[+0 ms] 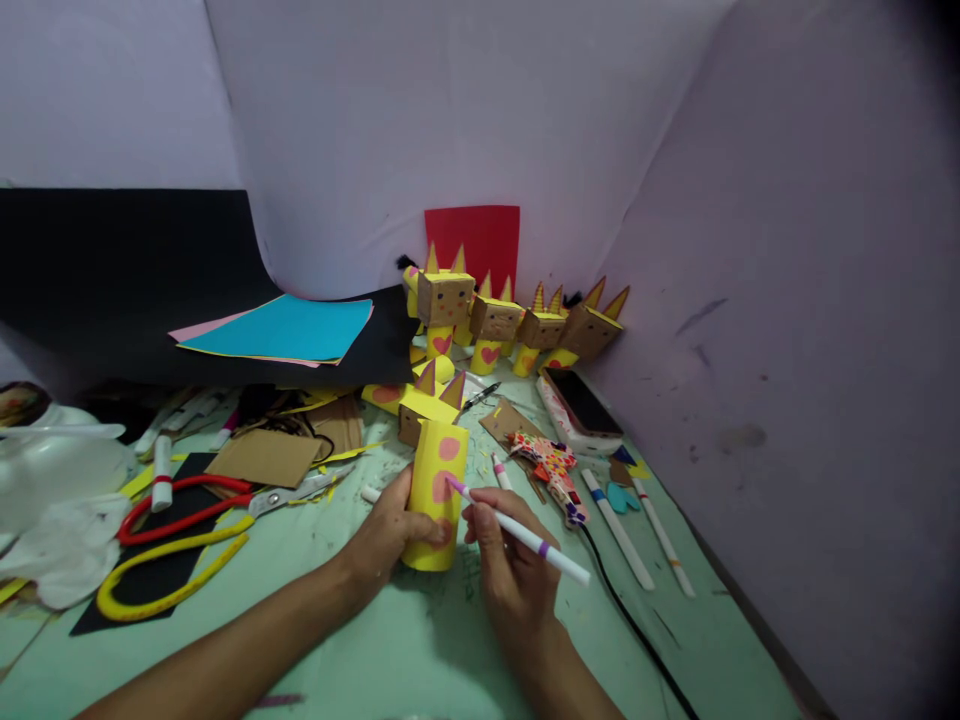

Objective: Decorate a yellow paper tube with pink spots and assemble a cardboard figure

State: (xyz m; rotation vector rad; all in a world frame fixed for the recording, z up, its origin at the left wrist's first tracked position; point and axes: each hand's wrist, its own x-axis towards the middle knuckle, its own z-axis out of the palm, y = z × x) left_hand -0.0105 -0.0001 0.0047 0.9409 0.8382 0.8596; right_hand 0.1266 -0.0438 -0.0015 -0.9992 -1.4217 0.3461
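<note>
My left hand [390,530] is wrapped round the lower part of a yellow paper tube [429,500], which stands nearly upright and carries a column of pink spots. Between the fingers of my right hand [514,550] is a white marker [536,540] with a purple band. Its purple tip meets the middle pink spot on the tube. Just behind the tube lies a cardboard box head [424,405] with yellow top and pointed ears, partly hidden. A marker cap or pen end shows beside my left hand.
Several box-headed figures [495,322] stand at the back by a red sheet [480,235]. Red-and-yellow scissors [187,530], cardboard scraps [262,458] and blue paper [281,330] lie left. Rightward are a glue gun [551,465] with black cord, markers [619,530] and a phone [579,400].
</note>
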